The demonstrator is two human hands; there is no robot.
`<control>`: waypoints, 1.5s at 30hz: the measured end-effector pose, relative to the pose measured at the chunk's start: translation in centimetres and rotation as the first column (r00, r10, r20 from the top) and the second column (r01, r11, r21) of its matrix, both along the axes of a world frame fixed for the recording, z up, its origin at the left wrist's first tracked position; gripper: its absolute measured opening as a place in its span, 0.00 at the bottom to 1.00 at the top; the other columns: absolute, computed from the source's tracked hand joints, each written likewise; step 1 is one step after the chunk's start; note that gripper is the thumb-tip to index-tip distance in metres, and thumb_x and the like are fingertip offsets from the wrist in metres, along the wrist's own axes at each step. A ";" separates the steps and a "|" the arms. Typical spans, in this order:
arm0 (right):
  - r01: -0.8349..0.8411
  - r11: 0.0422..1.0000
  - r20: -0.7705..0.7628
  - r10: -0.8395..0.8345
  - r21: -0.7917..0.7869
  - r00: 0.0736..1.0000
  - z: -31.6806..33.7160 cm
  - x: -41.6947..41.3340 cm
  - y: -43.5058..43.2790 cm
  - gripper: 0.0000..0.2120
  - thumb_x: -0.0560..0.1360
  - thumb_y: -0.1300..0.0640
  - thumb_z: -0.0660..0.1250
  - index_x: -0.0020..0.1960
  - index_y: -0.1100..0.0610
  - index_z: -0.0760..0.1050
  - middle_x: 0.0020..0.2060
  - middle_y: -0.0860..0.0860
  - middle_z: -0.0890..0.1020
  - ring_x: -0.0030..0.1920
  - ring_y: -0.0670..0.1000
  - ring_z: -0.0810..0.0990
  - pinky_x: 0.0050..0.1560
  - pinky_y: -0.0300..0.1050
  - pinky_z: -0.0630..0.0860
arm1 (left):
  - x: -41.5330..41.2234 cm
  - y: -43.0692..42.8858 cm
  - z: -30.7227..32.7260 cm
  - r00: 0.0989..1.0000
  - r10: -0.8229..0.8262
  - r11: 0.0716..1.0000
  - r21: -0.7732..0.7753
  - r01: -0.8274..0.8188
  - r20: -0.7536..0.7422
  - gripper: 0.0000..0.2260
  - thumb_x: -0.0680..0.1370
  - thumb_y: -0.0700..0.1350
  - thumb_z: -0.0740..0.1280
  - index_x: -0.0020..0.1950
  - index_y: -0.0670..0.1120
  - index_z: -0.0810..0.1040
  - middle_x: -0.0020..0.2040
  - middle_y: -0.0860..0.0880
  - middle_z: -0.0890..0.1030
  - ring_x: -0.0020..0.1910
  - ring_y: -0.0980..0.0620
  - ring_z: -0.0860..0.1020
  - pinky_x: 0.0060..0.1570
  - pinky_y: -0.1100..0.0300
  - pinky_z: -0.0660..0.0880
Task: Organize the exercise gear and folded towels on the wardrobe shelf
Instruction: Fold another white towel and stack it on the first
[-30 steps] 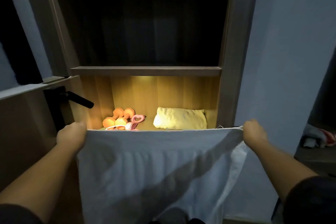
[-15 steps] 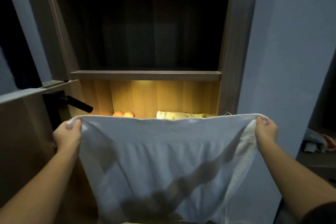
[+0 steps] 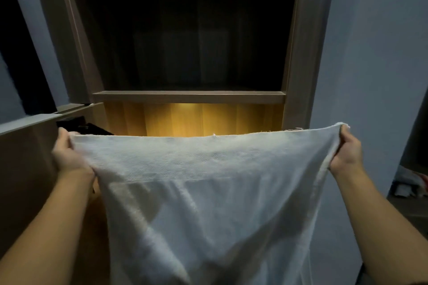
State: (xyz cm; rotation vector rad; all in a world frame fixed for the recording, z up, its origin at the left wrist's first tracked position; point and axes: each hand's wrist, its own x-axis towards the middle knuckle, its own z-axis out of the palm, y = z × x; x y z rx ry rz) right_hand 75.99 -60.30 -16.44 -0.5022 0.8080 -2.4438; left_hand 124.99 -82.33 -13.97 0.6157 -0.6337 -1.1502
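While both arms reach forward, my left hand [image 3: 69,157] grips the white towel [image 3: 208,192] at its 10 o'clock corner, fingers curled round bunched cloth. My right hand [image 3: 346,150] pinches the 2 o'clock corner, thumb and fingers closed on the hem.

Towel: held up by its top edge and spread wide between the two hands. The hem is nearly level, with a slight sag mid-span. The rest hangs in loose folds and runs out of view at 6 o'clock. It is not on the shelf; it hangs in front of the wardrobe opening.

Shelf board [image 3: 188,96]: at 12 o'clock from the hem, apart from it. Beneath it is the lit compartment [image 3: 192,120], with a warm yellow glow on a wooden back panel. Its floor is hidden behind the towel. Above the board the upper compartment [image 3: 185,30] is dark, and I cannot tell what it holds.

Black handle [image 3: 92,128]: just beside my left hand, at its 1 o'clock. Pale wall [image 3: 375,53]: at 3 o'clock. Past my right forearm at 4 o'clock is a heap of cloth [image 3: 410,180], low down and too blurred to identify.
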 end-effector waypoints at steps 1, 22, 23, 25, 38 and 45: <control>-0.156 0.984 -0.019 0.155 -0.084 0.988 0.3 0.2 0.4 0.14 0.80 0.49 0.58 0.38 0.50 0.73 0.33 0.45 0.77 0.36 0.45 0.76 0.43 0.39 0.76 | 0.4 0.4 0.2 0.992 -0.085 0.996 -0.032 0.083 -0.091 0.13 0.76 0.57 0.64 0.35 0.53 0.72 0.35 0.55 0.72 0.35 0.57 0.73 0.45 0.60 0.70; -0.392 0.906 -0.746 0.372 0.162 0.552 1.8 22.1 -3.6 0.18 0.70 0.43 0.70 0.49 0.56 0.78 0.42 0.52 0.80 0.41 0.51 0.79 0.41 0.42 0.77 | -16.7 14.6 0.6 0.738 -0.482 0.626 -0.405 0.667 0.471 0.23 0.79 0.62 0.49 0.41 0.46 0.71 0.36 0.51 0.73 0.36 0.55 0.75 0.39 0.62 0.75; -0.377 0.911 -0.736 0.369 0.165 0.568 1.2 22.1 -3.7 0.18 0.69 0.42 0.72 0.49 0.55 0.78 0.43 0.52 0.80 0.42 0.53 0.79 0.43 0.45 0.77 | -16.8 14.8 0.2 0.738 -0.490 0.628 -0.399 0.668 0.464 0.22 0.79 0.61 0.48 0.42 0.46 0.72 0.39 0.49 0.74 0.38 0.53 0.76 0.41 0.61 0.76; -0.359 0.915 -0.714 0.374 0.182 0.592 0.2 22.2 -3.9 0.19 0.67 0.41 0.73 0.51 0.52 0.76 0.47 0.54 0.80 0.47 0.57 0.79 0.47 0.51 0.77 | -16.9 14.8 -0.5 0.725 -0.510 0.637 -0.364 0.680 0.462 0.21 0.78 0.61 0.48 0.48 0.48 0.74 0.50 0.44 0.76 0.47 0.48 0.79 0.49 0.57 0.79; -0.253 0.881 -0.717 0.472 0.399 0.513 -2.6 20.1 -5.4 0.20 0.72 0.45 0.68 0.56 0.58 0.74 0.48 0.59 0.80 0.45 0.54 0.79 0.47 0.49 0.76 | -17.1 13.1 -2.4 0.537 -0.069 0.873 -0.210 0.441 0.840 0.34 0.72 0.74 0.50 0.71 0.56 0.61 0.76 0.56 0.59 0.74 0.56 0.60 0.74 0.48 0.61; -0.023 0.859 -0.667 0.414 0.512 0.619 -4.9 16.0 -7.1 0.09 0.76 0.49 0.69 0.53 0.52 0.75 0.48 0.51 0.81 0.51 0.55 0.81 0.53 0.50 0.79 | -13.5 14.1 -6.8 0.247 0.456 0.515 -0.480 0.711 0.855 0.06 0.75 0.42 0.63 0.49 0.47 0.79 0.46 0.53 0.79 0.47 0.59 0.75 0.49 0.65 0.73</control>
